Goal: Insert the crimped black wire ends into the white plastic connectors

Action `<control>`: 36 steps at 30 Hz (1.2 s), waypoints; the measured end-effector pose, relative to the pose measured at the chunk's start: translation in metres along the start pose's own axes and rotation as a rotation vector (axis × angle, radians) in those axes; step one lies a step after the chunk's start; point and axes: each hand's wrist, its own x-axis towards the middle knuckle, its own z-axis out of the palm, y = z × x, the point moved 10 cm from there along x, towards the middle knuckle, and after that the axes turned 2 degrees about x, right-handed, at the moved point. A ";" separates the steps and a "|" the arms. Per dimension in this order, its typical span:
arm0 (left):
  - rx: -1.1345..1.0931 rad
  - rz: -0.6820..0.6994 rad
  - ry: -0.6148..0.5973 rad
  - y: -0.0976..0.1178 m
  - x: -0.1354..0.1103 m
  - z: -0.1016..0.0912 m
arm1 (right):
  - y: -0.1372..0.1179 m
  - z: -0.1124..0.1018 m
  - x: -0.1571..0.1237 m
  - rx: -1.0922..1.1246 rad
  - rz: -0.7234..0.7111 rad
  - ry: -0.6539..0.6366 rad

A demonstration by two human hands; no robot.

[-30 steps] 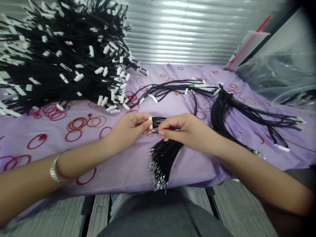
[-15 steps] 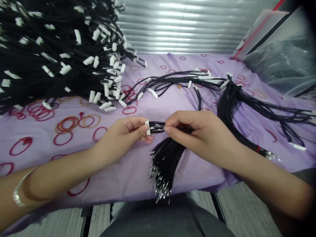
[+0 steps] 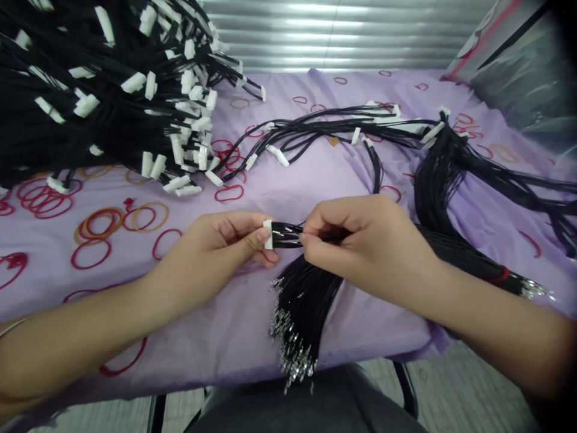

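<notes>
Nearest: loose black wires [image 3: 311,300], metal tips fanned near the front edge of the purple cloth [image 3: 216,337]. Just beyond, left hand [image 3: 225,240] pinching a white connector [image 3: 268,234] between thumb and fingers, over mid-cloth. Right hand [image 3: 365,237], thumb and forefinger together, gripping thin black leads [image 3: 285,242] close beside it; how many, can't tell. Off to the left, scattered rubber bands [image 3: 100,224]. Farther, big cable heap [image 3: 112,120]; ribbed silvery wall [image 3: 333,36] behind
</notes>
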 end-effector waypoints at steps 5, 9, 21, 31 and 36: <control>0.034 -0.013 0.032 0.001 -0.001 -0.003 | -0.004 0.000 -0.001 -0.063 -0.017 0.012; -0.040 -0.046 0.029 -0.002 0.001 -0.001 | -0.007 0.001 -0.001 -0.106 -0.039 0.036; -0.042 -0.021 -0.028 -0.004 0.005 0.001 | -0.006 0.003 0.002 -0.104 -0.063 0.039; -0.090 -0.015 -0.069 -0.007 0.006 0.002 | -0.005 0.007 0.002 -0.120 -0.076 0.010; -0.093 -0.031 -0.052 -0.008 0.007 0.001 | -0.003 0.006 0.001 -0.138 -0.059 0.042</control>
